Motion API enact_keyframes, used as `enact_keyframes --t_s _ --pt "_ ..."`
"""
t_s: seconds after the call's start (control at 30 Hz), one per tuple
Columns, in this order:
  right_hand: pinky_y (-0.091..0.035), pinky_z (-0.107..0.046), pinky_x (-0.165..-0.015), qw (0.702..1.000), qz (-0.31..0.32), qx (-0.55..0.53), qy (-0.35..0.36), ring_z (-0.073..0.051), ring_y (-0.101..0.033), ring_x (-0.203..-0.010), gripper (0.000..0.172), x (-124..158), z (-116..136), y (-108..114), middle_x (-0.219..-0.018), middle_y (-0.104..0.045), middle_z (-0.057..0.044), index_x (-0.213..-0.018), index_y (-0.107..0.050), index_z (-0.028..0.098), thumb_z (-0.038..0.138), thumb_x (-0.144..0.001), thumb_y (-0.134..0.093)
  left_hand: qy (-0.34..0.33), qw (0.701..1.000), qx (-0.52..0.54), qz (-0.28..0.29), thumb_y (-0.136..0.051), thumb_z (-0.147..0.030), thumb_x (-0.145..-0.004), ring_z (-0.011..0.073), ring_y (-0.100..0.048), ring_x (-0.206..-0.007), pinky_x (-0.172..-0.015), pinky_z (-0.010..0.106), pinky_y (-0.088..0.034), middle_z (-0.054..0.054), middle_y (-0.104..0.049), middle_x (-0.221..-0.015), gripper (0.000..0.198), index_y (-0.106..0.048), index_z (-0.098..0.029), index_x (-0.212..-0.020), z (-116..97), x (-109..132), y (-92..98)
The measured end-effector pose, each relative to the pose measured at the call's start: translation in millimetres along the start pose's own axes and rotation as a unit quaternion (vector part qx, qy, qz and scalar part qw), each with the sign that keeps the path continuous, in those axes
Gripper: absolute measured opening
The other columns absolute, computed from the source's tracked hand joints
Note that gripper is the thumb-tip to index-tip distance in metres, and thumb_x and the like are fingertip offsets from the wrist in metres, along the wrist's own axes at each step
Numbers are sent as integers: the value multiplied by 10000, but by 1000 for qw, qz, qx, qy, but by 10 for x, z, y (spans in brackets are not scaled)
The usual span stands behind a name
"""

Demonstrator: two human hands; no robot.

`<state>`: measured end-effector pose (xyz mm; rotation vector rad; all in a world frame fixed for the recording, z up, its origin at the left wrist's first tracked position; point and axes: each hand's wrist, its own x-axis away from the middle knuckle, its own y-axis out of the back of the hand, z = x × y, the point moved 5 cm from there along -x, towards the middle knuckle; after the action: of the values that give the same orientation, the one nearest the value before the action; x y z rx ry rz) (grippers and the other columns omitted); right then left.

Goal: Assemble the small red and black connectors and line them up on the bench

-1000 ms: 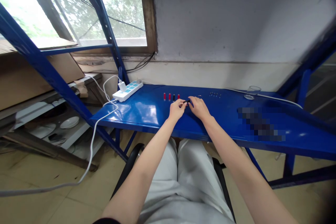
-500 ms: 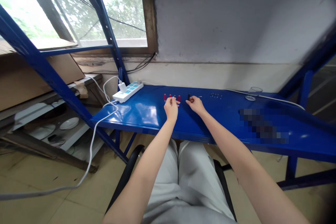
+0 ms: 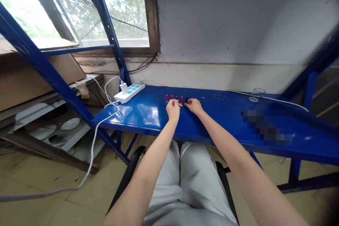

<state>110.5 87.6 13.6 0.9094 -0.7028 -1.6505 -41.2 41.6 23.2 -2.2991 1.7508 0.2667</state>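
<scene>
A row of small upright red and black pieces [image 3: 176, 98] stands on the blue metal table [image 3: 148, 113]. My left hand [image 3: 173, 108] is curled just in front of the row, fingers drawn together; whether it holds anything is hidden. My right hand [image 3: 194, 106] pinches the small black piece [image 3: 186, 99] at the row's right end, set on the table beside the last red one.
A white power strip [image 3: 129, 93] with a plugged charger and a trailing cable lies at the table's left. Several tiny dark parts [image 3: 217, 96] and a glass dish [image 3: 256, 94] sit further right. Blue rack posts rise at left; a black chair is under me.
Both hands moved forward and apart from a joint grip on the black piece. My right hand carried it leftward to the row's right end; my left hand went to the row.
</scene>
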Motion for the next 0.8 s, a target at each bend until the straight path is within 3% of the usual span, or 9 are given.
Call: enact_keyframes --t_s 0.27,0.47,0.67,0.8 --pt "-421 -307 -706 1000 -4 17 3 -194 -601 -812 203 51 -6 40 -827 -662 -43 -827 -622 199 374 -725 -617 -20 996 -80 20 -445 -269 -806 120 -573 -610 -661 238 -431 6 -646 -627 174 -568 -184 -717 66 -22 -23" --pt "-410 -356 -759 999 -38 16 8 -213 -599 -825 198 250 -119 197 -834 -668 -57 -847 -622 197 347 -719 -609 -54 984 -152 74 -467 -324 -817 130 -561 -588 -614 238 -399 11 -642 -615 222 -568 -192 -669 4 47 -91" --pt "-438 -312 -703 973 -185 -132 32 -184 -596 -725 235 543 -264 538 -810 -661 -79 -864 -606 179 347 -815 -448 -78 972 -189 119 -471 -337 -815 144 -560 -599 -606 248 -384 23 -638 -634 274 -590 -189 -617 -59 103 -139" --pt "-445 -305 -671 948 -259 -183 36 -183 -576 -688 300 652 -273 683 -779 -638 -90 -866 -583 164 408 -834 -410 -64 980 -157 103 -449 -329 -826 137 -554 -597 -603 240 -374 15 -620 -601 306 -578 -185 -589 -91 111 -97"
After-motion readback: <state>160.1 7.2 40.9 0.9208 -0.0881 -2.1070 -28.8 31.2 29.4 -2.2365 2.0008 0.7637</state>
